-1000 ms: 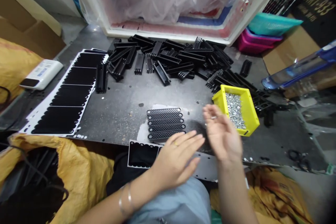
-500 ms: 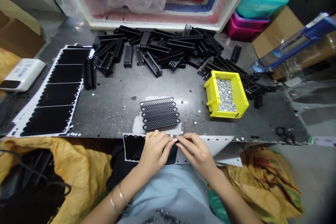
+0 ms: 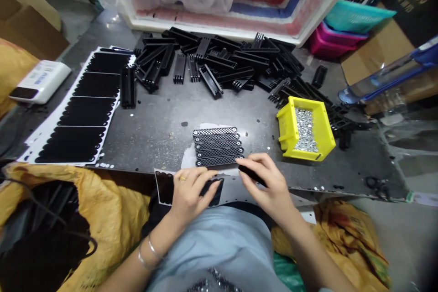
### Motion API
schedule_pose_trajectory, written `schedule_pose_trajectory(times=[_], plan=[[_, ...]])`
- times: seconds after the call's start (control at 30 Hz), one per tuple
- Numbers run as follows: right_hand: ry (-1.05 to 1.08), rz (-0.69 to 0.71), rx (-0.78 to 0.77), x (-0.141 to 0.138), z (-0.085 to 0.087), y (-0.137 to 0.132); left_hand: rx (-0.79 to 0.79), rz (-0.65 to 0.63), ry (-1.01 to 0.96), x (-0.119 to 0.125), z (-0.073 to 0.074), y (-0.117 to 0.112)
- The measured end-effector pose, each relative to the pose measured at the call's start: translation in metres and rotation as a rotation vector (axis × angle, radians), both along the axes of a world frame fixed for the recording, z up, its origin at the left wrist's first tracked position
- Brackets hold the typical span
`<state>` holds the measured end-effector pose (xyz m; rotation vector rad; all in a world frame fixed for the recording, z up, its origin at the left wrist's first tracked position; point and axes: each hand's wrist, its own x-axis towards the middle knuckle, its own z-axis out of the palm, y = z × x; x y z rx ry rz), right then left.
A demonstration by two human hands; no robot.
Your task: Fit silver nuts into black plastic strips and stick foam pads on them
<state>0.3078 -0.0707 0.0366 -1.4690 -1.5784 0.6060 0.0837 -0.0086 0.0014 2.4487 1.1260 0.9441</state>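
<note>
My left hand lies flat, fingers spread, pressing on a white backing sheet with black die-cut strips at the table's near edge. My right hand pinches a narrow black strip lifted off that sheet, just right of the left hand. Right behind both hands, a row of several black ribbed bars lies side by side on the grey table.
A yellow bin of small silver screws stands to the right. A heap of black plastic combs fills the far side. Sheets of black strips and a white device lie left. Yellow sacks flank my lap.
Both hands came down from above the table to the sheet at the near edge. The right hand has now peeled a black strip away to the right.
</note>
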Motion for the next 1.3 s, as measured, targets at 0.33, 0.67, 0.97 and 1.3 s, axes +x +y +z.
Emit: schedule_pose_trajectory(times=[0.33,0.67,0.97,1.3], plan=[[-0.427,0.312,0.203,-0.034,-0.017,0.063,-0.411,0.170,-0.032,-0.029,0.009,0.035],[-0.455,0.346,0.159,-0.033,-0.011,0.063,-0.486,0.195,-0.050,-0.020,0.008,0.038],[-0.055,0.093,-0.146,0.026,-0.001,0.043,-0.495,0.189,-0.035,-0.022,0.008,0.040],[-0.222,-0.016,0.097,0.020,-0.013,0.024,-0.321,0.210,-0.029,-0.022,0.012,0.030]])
